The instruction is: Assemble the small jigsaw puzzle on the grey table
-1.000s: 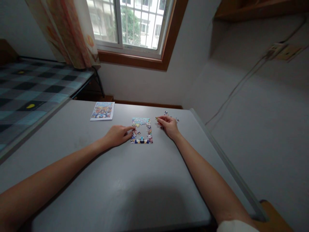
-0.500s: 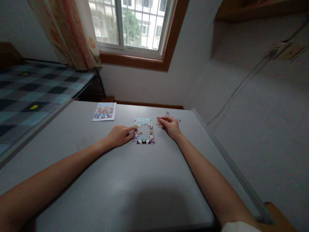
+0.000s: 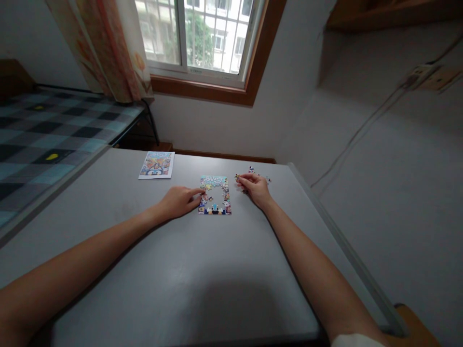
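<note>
A partly assembled jigsaw puzzle (image 3: 227, 197) lies flat on the grey table, its frame joined around a gap in the middle. My left hand (image 3: 178, 201) rests at its left edge, index finger stretched onto the border and thumb apart, holding nothing. Just right of the puzzle, my right hand (image 3: 256, 189) pinches a small puzzle piece (image 3: 237, 177) between thumb and fingertips. Loose puzzle pieces (image 3: 251, 169) lie behind and beneath that hand, partly hidden by it. A printed reference picture (image 3: 157, 165) lies further back on the left.
The grey table (image 3: 173, 274) stretches under both arms. A bed with a checked cover (image 3: 54, 130) stands to the left. Behind are a curtain (image 3: 104, 53) and a barred window (image 3: 202, 38). A cable (image 3: 356, 132) hangs down the right wall from a socket.
The view has shifted very slightly. Both hands keep their places, the right one still pinching the puzzle piece.
</note>
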